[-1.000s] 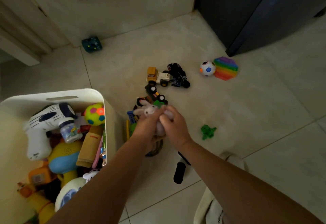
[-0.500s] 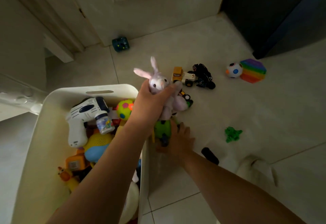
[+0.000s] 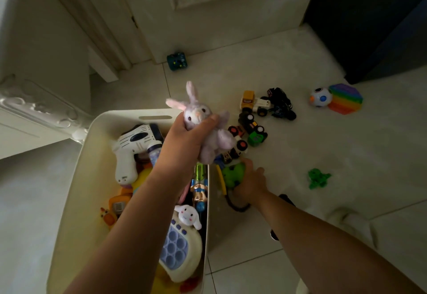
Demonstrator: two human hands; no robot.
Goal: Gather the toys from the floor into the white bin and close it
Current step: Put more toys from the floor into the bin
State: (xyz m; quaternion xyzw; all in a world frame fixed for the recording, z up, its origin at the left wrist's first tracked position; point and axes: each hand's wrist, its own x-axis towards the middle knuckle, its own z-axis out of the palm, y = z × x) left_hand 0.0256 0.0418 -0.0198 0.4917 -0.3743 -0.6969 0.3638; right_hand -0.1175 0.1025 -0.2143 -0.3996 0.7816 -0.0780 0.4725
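Observation:
My left hand (image 3: pixel 184 136) grips a pale purple plush bunny (image 3: pixel 203 127) and holds it over the far right corner of the white bin (image 3: pixel 92 178). The bin is open and holds several toys, among them a white toy gun (image 3: pixel 131 145) and a pop-button game (image 3: pixel 178 247). My right hand (image 3: pixel 249 182) is down on the floor just right of the bin, closed around a green round toy (image 3: pixel 233 173) with a dark cord. No lid is in view.
Toy trucks (image 3: pixel 254 104) and small cars (image 3: pixel 254 131) lie on the tile floor beyond my right hand. Further right are a white ball (image 3: pixel 320 97), a rainbow pop pad (image 3: pixel 346 99) and a green figure (image 3: pixel 317 178). A teal cube (image 3: pixel 176 61) sits by the door.
My left hand lifted the bunny off the floor pile and carried it up to the bin's corner. My right hand let go of it, dropped to the floor and closed on the green toy.

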